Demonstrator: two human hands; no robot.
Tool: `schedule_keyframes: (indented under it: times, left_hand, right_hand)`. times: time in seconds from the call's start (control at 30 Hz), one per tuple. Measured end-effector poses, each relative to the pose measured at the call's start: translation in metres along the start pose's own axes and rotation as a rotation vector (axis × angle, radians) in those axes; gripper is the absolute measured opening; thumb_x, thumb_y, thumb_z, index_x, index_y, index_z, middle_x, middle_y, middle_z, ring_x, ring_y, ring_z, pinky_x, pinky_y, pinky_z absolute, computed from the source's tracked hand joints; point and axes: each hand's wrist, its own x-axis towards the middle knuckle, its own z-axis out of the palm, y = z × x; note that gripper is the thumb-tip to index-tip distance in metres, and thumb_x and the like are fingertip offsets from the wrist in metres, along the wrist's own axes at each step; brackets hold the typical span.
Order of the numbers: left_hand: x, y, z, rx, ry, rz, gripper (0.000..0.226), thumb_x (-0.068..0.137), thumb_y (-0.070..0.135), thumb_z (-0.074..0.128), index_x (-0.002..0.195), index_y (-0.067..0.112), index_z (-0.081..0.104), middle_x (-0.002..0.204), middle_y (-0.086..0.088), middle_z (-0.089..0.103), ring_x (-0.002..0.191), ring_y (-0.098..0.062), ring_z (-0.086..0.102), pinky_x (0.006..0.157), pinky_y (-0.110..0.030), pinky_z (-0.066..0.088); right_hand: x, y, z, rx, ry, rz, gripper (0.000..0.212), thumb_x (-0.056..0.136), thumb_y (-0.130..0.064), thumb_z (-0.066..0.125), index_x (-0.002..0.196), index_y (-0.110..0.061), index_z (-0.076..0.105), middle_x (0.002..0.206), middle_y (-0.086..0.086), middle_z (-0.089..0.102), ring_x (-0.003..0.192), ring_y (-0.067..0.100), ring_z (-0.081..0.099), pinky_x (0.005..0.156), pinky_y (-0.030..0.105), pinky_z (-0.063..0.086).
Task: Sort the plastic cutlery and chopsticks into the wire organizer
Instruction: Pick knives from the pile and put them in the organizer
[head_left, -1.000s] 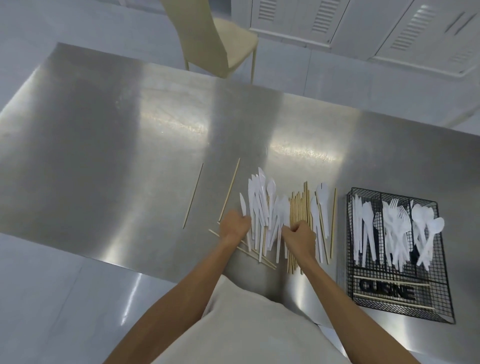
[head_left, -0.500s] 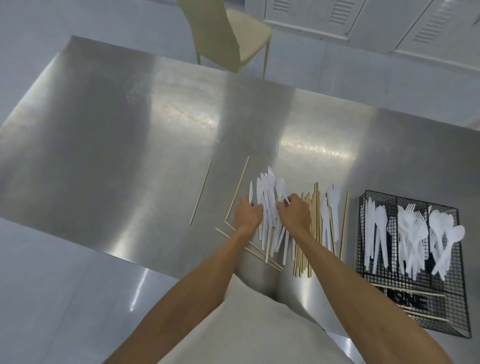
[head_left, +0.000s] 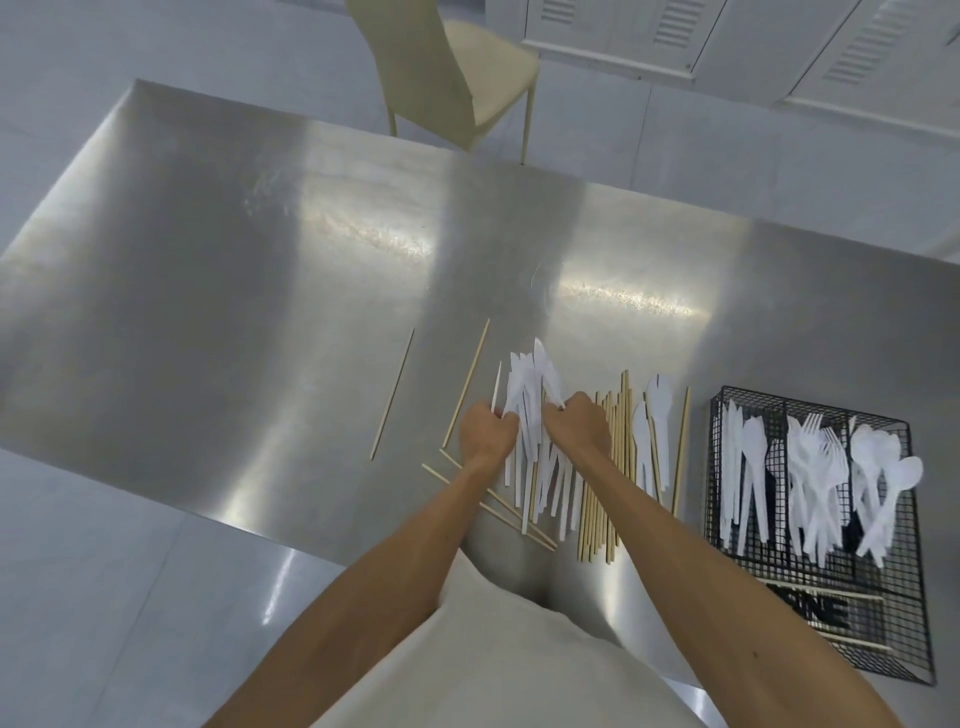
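The left hand (head_left: 488, 431) and right hand (head_left: 576, 427) each had fingers (head_left: 560, 411) curled round the white plastic knives (head_left: 530, 384) piled on the steel bench (head_left: 234, 322). Wooden chopsticks (head_left: 621, 467) lay just right of them. Further right, the black wire organizer (head_left: 904, 545) held knives, forks and spoons.

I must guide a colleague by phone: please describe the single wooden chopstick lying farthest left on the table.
Start at the large stainless-steel table. Near its front edge is a heap of white plastic cutlery. The thin pale wooden chopstick wanted lies leftmost, alone on bare steel, while the next loose chopstick lies closer to the heap.
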Motion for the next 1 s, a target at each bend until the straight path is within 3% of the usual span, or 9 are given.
schedule_keyframes:
  times: [0.13,0.23,0.33,0.47,0.6,0.7,0.77,0.9,1.0]
  left_hand:
    - [-0.005,0.001,-0.001,-0.018,0.026,0.024,0.016,0.089,0.025,0.062,0.089,0.010,0.063,0.084,-0.007,0.065,0.076,-0.022,0.064,0.065,-0.032,0.052]
    - [-0.010,0.003,0.004,-0.056,0.024,0.057,0.018,0.088,0.028,0.061,0.086,0.011,0.061,0.074,-0.002,0.060,0.065,-0.016,0.056,0.055,-0.026,0.044]
    - [-0.018,0.008,0.013,-0.060,-0.019,0.118,0.017,0.089,0.027,0.059,0.082,0.013,0.056,0.068,0.002,0.053,0.061,-0.013,0.049,0.054,-0.024,0.038]
    - [-0.032,0.020,0.027,-0.045,-0.078,0.211,0.017,0.091,0.027,0.054,0.081,0.014,0.056,0.070,0.003,0.055,0.061,-0.011,0.050,0.057,-0.024,0.039]
    - [-0.045,0.035,0.047,-0.042,-0.119,0.280,0.022,0.094,0.023,0.052,0.075,0.012,0.050,0.067,-0.001,0.051,0.058,-0.014,0.046,0.053,-0.026,0.036]
    - [-0.057,0.046,0.064,-0.030,-0.153,0.315,0.020,0.095,0.019,0.051,0.080,0.006,0.055,0.071,-0.003,0.054,0.062,-0.016,0.050,0.054,-0.026,0.039]
    - [-0.065,0.053,0.077,-0.044,-0.196,0.323,0.020,0.095,0.017,0.051,0.087,0.000,0.058,0.075,-0.008,0.057,0.067,-0.020,0.054,0.059,-0.037,0.049]
    - [-0.083,0.068,0.103,-0.052,-0.252,0.334,0.016,0.095,0.013,0.051,0.088,0.001,0.059,0.080,-0.016,0.061,0.073,-0.033,0.062,0.071,-0.048,0.057]
    - [-0.096,0.077,0.119,-0.061,-0.264,0.323,0.014,0.096,0.012,0.051,0.090,0.001,0.058,0.086,-0.017,0.063,0.082,-0.037,0.067,0.072,-0.048,0.057]
  right_hand:
    - [-0.003,0.005,-0.009,0.073,-0.013,-0.053,0.023,0.096,-0.030,0.054,0.099,-0.008,0.058,0.084,0.008,0.063,0.070,0.024,0.063,0.056,0.029,0.044]
    - [-0.005,0.014,-0.018,0.023,-0.090,-0.090,0.022,0.101,-0.029,0.046,0.103,-0.009,0.055,0.087,0.006,0.061,0.071,0.021,0.061,0.056,0.028,0.041]
    - [-0.006,0.025,-0.028,0.051,-0.140,-0.074,0.020,0.102,-0.023,0.040,0.095,-0.009,0.051,0.080,0.002,0.053,0.065,0.015,0.051,0.053,0.027,0.036]
    - [-0.012,0.042,-0.047,0.237,-0.139,-0.025,0.019,0.097,-0.013,0.039,0.079,-0.013,0.045,0.079,0.008,0.053,0.072,0.025,0.056,0.063,0.033,0.044]
    - [-0.018,0.066,-0.072,0.319,-0.114,-0.004,0.018,0.097,-0.008,0.038,0.083,-0.011,0.049,0.082,0.012,0.059,0.072,0.026,0.060,0.064,0.035,0.050]
    - [-0.022,0.085,-0.092,0.353,-0.088,0.002,0.025,0.098,-0.004,0.038,0.078,-0.014,0.050,0.079,0.009,0.060,0.067,0.022,0.060,0.061,0.034,0.052]
    - [-0.026,0.100,-0.105,0.367,-0.078,0.012,0.023,0.099,-0.003,0.039,0.081,-0.011,0.051,0.083,0.010,0.061,0.066,0.020,0.062,0.061,0.032,0.055]
    - [-0.029,0.126,-0.129,0.367,-0.062,0.033,0.015,0.098,-0.001,0.044,0.097,-0.008,0.057,0.098,0.016,0.067,0.072,0.022,0.069,0.076,0.043,0.061]
    - [-0.030,0.140,-0.139,0.380,-0.065,0.037,0.018,0.098,0.002,0.047,0.090,-0.013,0.053,0.105,0.018,0.069,0.082,0.028,0.074,0.068,0.033,0.060]
